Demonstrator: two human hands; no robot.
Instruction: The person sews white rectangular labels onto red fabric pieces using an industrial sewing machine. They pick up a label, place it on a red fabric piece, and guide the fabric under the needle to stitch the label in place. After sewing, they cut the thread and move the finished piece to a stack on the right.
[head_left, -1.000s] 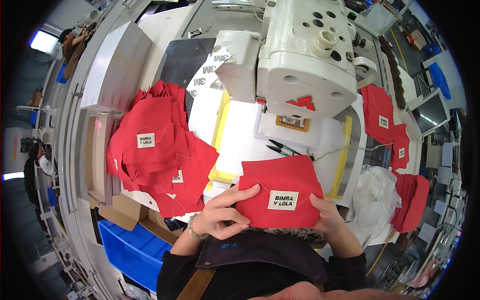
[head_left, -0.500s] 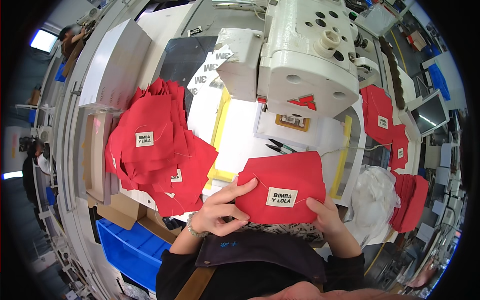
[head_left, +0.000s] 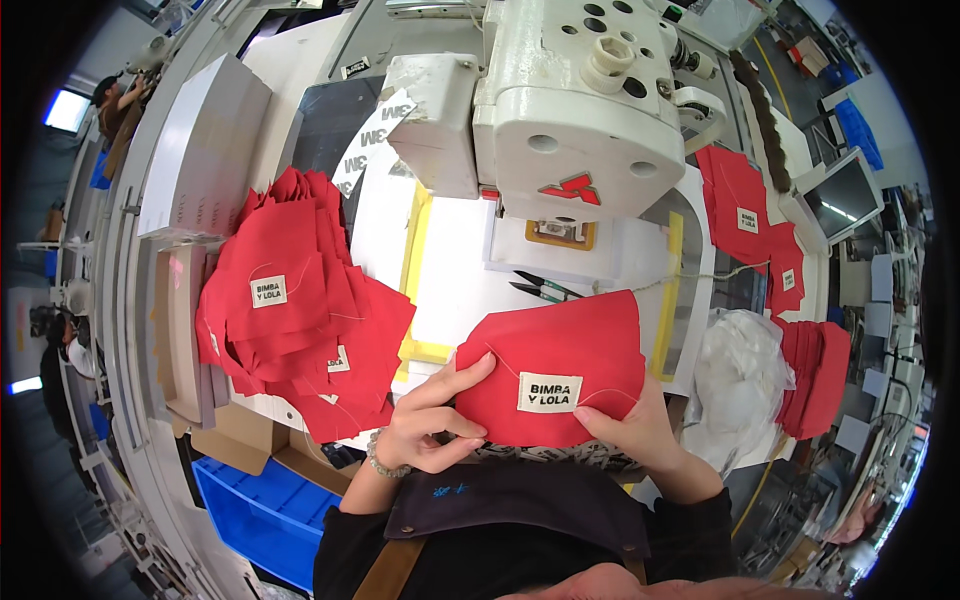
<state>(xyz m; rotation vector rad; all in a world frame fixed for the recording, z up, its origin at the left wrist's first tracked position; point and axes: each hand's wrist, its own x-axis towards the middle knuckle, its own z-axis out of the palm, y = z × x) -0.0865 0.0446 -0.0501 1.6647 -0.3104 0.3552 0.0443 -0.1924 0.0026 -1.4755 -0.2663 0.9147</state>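
Between my hands I hold up a red fabric piece (head_left: 540,335) with a small cream label (head_left: 549,392) sewn on it; loose threads trail from the label. My left hand (head_left: 430,425) pinches the piece at its left edge, the fingers curled. At the right lower edge my right hand (head_left: 635,425) grips it, the thumb lying on the front beside the label's lower right corner. Behind the piece stands a white sewing machine (head_left: 585,130). Black-tipped thread snips (head_left: 545,287) lie on the white work surface just beyond the fabric.
A heap of labelled red pieces (head_left: 290,310) lies at left, beside a white box (head_left: 205,145). Below it sit an open cardboard box (head_left: 235,437) and a blue bin (head_left: 265,510). At right are more red pieces (head_left: 735,200), clear plastic wrap (head_left: 740,385) and a red stack (head_left: 815,375).
My right thumb has slid left along the fabric to the label's lower right corner. The view has shifted slightly, and the piece stays in both hands.
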